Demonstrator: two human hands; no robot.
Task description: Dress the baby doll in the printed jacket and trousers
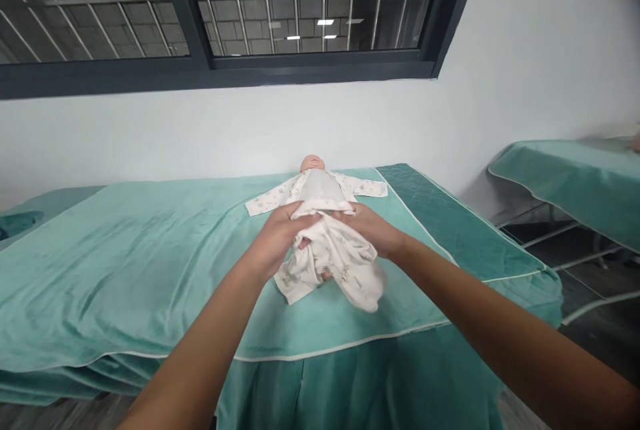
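A baby doll (313, 163) lies on its back on a green-covered bed, its head toward the wall. It wears a white printed top (273, 198) with both sleeves spread out sideways. Over its lower body are white printed baby pants (345, 250), bunched and partly blurred. My left hand (283, 233) grips the pants' waistband at the left side, fingers curled inward. At the right side of the same waistband, my right hand (373, 227) is closed on the cloth. The doll's legs are mostly hidden by the fabric.
The green bedcover (125, 250) has a pale piped edge and hangs over the bed's front. A white wall (225, 130) and a dark-framed window (320, 67) stand behind. Another green-covered bed (575, 170) with metal legs is at the right.
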